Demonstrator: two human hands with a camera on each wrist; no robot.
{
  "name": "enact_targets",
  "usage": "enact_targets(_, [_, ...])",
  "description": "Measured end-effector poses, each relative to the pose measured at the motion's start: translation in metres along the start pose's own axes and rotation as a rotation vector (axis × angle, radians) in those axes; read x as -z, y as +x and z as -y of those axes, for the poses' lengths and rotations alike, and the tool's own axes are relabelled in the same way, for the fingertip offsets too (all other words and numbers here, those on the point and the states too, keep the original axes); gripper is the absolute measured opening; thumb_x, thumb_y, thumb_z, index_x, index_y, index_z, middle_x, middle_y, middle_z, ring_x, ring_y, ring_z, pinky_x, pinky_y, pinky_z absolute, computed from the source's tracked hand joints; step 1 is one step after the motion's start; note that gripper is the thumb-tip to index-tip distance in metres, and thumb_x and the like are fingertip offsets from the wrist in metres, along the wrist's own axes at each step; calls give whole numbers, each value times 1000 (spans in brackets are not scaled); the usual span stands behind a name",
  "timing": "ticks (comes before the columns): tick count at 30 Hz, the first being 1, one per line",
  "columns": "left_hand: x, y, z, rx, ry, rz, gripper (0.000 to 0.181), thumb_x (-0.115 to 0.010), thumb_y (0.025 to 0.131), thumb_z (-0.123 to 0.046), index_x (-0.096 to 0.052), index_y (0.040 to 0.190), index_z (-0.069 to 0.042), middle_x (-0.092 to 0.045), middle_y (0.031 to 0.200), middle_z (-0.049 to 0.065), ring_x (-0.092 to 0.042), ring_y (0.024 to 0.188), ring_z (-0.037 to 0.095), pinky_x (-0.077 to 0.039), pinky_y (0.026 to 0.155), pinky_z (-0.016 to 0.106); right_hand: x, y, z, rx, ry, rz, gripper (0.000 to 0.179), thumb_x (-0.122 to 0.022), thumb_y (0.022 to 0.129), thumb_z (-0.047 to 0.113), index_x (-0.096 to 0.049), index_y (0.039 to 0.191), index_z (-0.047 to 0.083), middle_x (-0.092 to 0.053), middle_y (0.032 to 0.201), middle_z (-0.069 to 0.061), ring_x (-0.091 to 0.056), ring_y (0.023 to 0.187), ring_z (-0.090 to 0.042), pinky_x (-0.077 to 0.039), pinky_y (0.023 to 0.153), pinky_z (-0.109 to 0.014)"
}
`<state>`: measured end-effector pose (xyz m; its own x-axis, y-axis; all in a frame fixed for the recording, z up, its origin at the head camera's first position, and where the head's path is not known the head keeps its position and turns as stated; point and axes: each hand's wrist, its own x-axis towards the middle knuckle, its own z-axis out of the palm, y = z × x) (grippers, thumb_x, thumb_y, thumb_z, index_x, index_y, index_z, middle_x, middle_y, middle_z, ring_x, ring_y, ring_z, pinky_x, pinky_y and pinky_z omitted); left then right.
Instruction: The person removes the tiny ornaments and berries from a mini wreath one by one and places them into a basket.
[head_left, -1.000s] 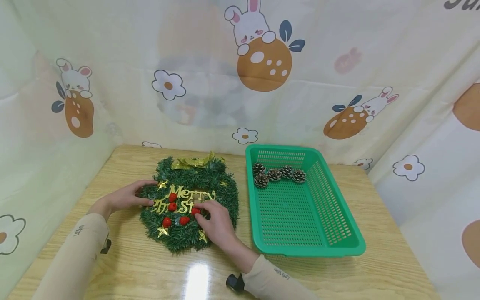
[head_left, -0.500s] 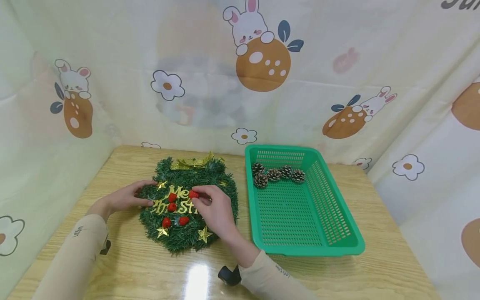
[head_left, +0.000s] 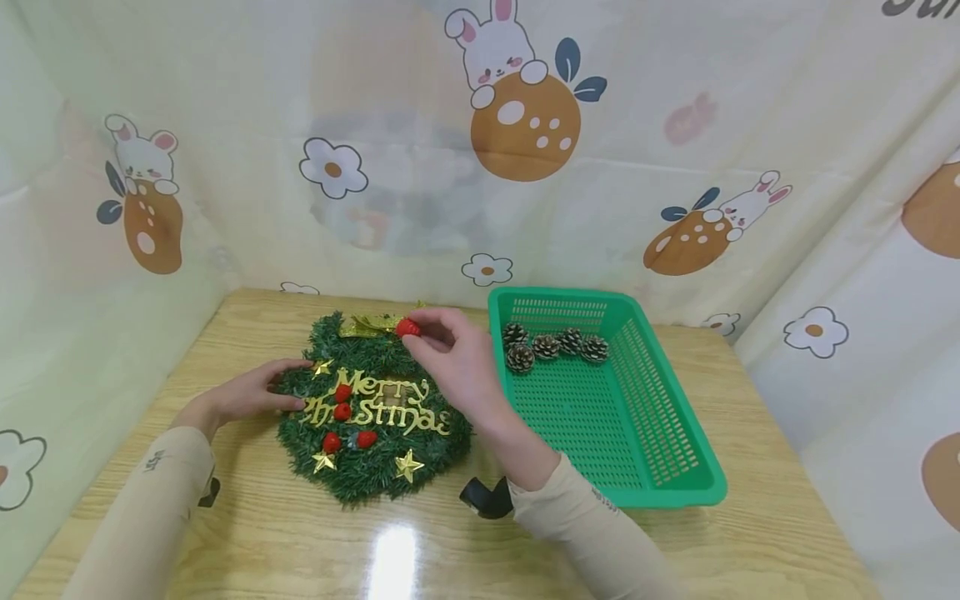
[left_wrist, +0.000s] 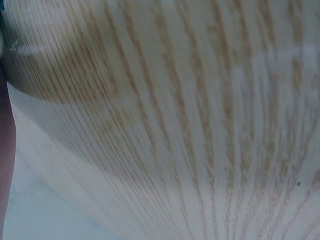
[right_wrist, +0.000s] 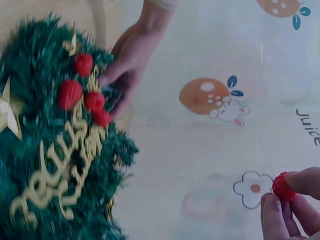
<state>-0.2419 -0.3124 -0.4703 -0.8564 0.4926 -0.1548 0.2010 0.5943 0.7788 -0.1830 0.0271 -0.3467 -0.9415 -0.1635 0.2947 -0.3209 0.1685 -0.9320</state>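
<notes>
In the head view, a green Christmas wreath (head_left: 360, 481) lies on the table with gold "Merry Christmas" lettering and gold stars (head_left: 408, 466). My right hand (head_left: 465, 367) pinches a red raspberry-like berry (head_left: 407, 327) between thumb and fingers, above the wreath's far right part; the right wrist view shows the same berry (right_wrist: 283, 187) at the fingertips. My left hand (head_left: 251, 393) rests at the wreath's left edge, thumb and fingers spread apart. Several other red berries (head_left: 366, 439) sit on the wreath's left and lower parts. The left wrist view holds mostly blurred wood grain.
To the right of the wreath stands a green plastic basket (head_left: 615, 498) with several pine cones (head_left: 546, 347) in its far left part. A gold bow (head_left: 367, 325) tops the wreath. A printed curtain (head_left: 405, 208) hangs behind the wooden table (head_left: 300, 542).
My right hand has lifted the red berry off the lower right of the lettering and carried it away from me, toward the bow. My left hand has stayed in place.
</notes>
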Motion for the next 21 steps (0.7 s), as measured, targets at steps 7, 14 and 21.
enact_targets(7, [0,0,-2,-20,5,-4,72,-69,92,-27,-32,151,-6,-17,155,31,-17,135,60,-20,104,73,23,11,0,-13,-51,-38,27,-73,88,11,-68,114,7,-68,108,-5,-67,101,-15,-54,86,-25])
enact_targets(14, [1,0,-3,-10,-3,-8,72,-69,92,-27,-33,151,-7,-17,155,30,-16,137,58,-19,106,72,49,29,-10,-113,-68,-99,28,-73,89,16,-66,116,10,-67,111,-4,-64,103,-16,-54,89,-31])
enact_targets(21, [0,0,0,-17,13,-12,72,-69,92,-27,-33,150,-6,-18,155,31,-17,136,59,-19,105,73,81,46,-30,-198,-74,-176,30,-72,90,19,-64,119,11,-63,115,-5,-60,107,-18,-51,92,-37])
